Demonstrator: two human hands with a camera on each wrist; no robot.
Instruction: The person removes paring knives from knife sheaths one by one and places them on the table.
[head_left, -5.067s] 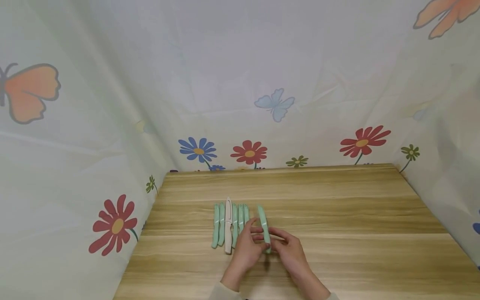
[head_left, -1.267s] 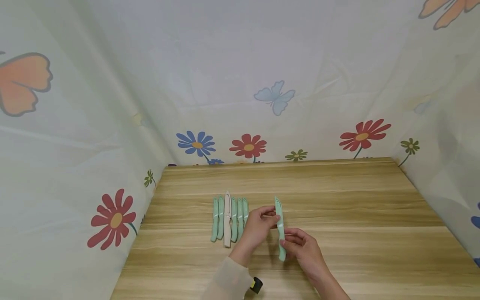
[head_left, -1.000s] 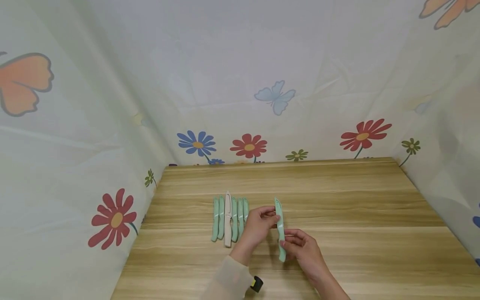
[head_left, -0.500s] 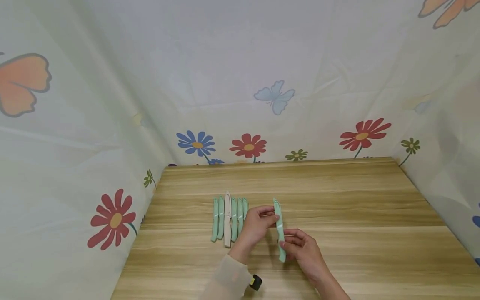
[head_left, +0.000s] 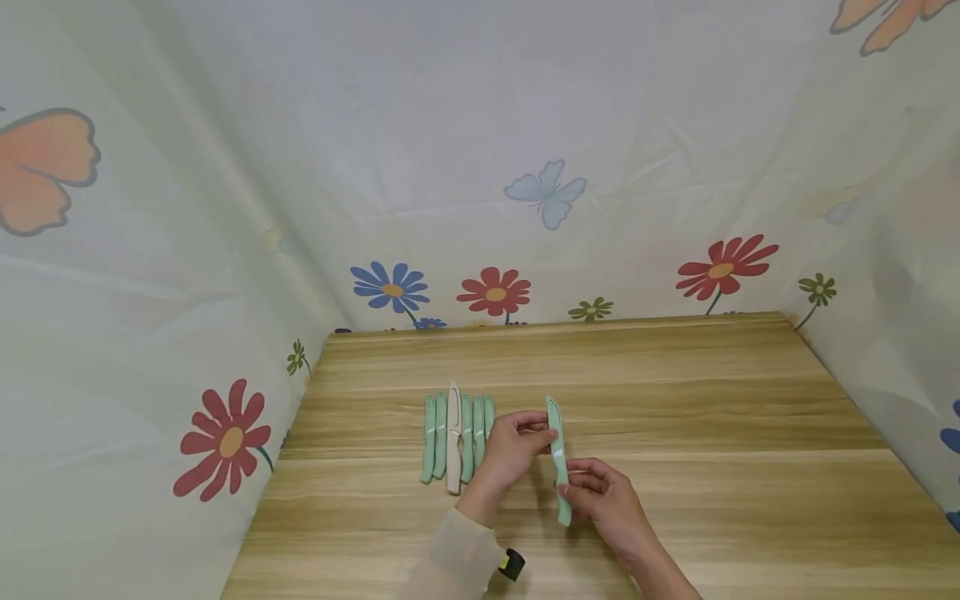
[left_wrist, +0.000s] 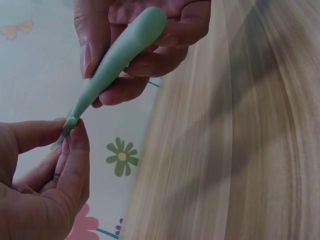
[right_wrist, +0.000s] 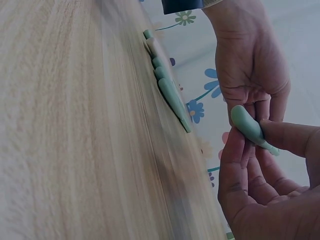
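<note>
A slim mint-green plastic knife in its matching sheath (head_left: 558,458) is held in the air just above the wooden surface (head_left: 675,400), between the two hands. It points away from the person, its rounded handle end nearest the body.

The right hand (head_left: 600,496) grips the handle end: in the left wrist view the thumb and curled fingers (left_wrist: 100,45) wrap round the thick, rounded part of the knife (left_wrist: 120,57). The left hand (head_left: 513,446) pinches the far, narrow part from the side; the same view shows its thumb and forefinger (left_wrist: 75,145) closed on the thin tip. In the right wrist view the handle end (right_wrist: 247,125) sits between the right hand's fingertips, with the left hand (right_wrist: 252,65) just beyond it.

To the left of the left hand, close beside it, a row of similar mint-green sheathed knives (head_left: 472,425) lies side by side on the surface, all pointing away from the person. Among them lies one pale beige sheathed knife (head_left: 453,437), slightly longer than its neighbours.

A cream sleeve (head_left: 457,554) covers the left forearm, with a small black-and-yellow device (head_left: 512,565) at the wrist. Beyond the surface hangs a pale curtain printed with flowers and butterflies (head_left: 495,293).
</note>
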